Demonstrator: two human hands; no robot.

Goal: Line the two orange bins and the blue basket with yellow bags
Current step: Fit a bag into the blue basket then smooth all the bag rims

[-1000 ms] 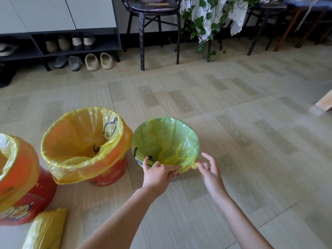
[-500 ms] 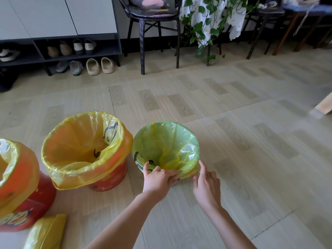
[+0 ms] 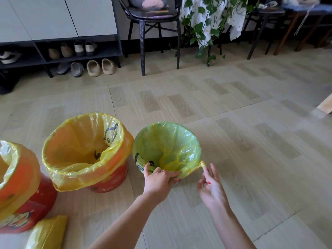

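Observation:
The blue basket (image 3: pixel 177 183) stands on the floor, almost hidden under a yellow bag (image 3: pixel 168 146) that looks green over it. My left hand (image 3: pixel 159 178) presses the bag's near rim against the basket. My right hand (image 3: pixel 211 188) is just right of it, fingers apart, with a small twisted knot of bag (image 3: pixel 202 164) at its fingertips. Left of the basket stands an orange bin (image 3: pixel 109 182) lined with a yellow bag (image 3: pixel 80 141). A second lined orange bin (image 3: pixel 21 209) is cut off at the left edge.
A pack of folded yellow bags (image 3: pixel 48 232) lies at the bottom left. At the back are a shoe rack (image 3: pixel 59 54) with slippers (image 3: pixel 100 66), a black chair (image 3: pixel 143 33) and a trailing plant (image 3: pixel 204 24). A wooden corner (image 3: pixel 326 105) juts in at the right.
My right hand went to the bag's rim beside my left, then drew back to the right, leaving a twisted knot sticking out. The view dipped a little lower.

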